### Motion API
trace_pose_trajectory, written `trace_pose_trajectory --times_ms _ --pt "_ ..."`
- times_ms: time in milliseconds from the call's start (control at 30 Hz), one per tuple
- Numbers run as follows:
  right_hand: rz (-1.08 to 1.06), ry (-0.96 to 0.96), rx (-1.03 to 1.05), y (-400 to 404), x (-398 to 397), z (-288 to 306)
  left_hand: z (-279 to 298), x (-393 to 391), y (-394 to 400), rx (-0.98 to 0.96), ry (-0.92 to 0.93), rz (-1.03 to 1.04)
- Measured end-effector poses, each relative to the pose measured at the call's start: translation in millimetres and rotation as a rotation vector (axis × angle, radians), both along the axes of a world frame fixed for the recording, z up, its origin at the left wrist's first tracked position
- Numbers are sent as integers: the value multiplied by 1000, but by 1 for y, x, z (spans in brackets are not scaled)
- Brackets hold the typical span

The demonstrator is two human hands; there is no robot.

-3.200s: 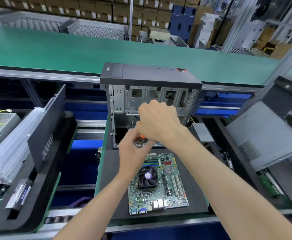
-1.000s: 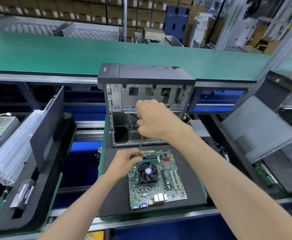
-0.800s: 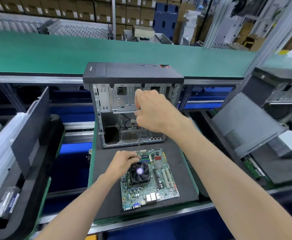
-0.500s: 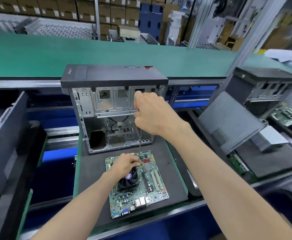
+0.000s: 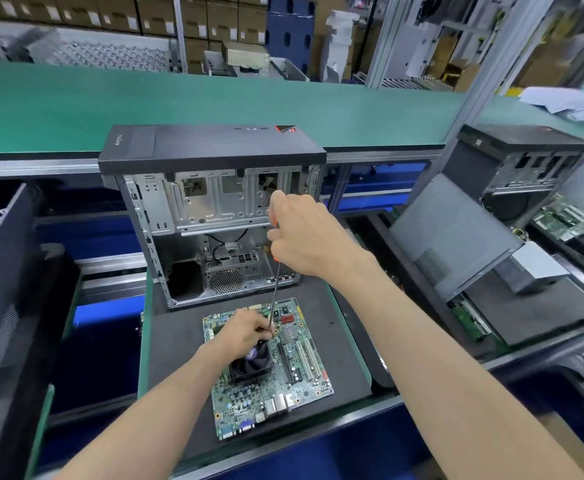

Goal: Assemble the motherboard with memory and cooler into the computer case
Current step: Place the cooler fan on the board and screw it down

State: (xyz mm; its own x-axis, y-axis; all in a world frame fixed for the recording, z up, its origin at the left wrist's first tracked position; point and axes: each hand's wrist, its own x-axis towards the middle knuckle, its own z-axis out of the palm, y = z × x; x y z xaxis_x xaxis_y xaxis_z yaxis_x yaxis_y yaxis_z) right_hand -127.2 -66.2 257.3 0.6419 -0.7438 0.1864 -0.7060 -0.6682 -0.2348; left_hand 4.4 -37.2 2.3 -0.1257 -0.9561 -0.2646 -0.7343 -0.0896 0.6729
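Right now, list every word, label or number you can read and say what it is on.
Nothing reads clearly.
Computer case, logo on the black front panel: too small and sideways to read.
Cardboard boxes, white labels: blurred.
Motherboard, printing: too small.
Cooler, purple fan sticker: unreadable.

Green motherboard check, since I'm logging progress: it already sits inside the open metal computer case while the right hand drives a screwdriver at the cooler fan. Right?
Not inside. The head view shows the green motherboard lying on the black foam mat in front of the open metal computer case. The rest holds.
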Motion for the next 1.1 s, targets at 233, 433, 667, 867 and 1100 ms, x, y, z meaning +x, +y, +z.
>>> trace_pose_trajectory --times_ms 233,433,667,867,1100 --pt "-46 65 -141 1 0 -3 -2 -1 3 -36 -28 17" --pt "57 94 -1 3 4 8 -5 -5 7 -31 -62 47" --pt "-65 96 -82 3 1 1 57 -25 22 -368 392 275" --pt "-150 81 -195 4 3 -2 130 -55 14 -700 855 550" --pt "51 145 42 -2 -7 7 128 -49 6 -600 999 430"
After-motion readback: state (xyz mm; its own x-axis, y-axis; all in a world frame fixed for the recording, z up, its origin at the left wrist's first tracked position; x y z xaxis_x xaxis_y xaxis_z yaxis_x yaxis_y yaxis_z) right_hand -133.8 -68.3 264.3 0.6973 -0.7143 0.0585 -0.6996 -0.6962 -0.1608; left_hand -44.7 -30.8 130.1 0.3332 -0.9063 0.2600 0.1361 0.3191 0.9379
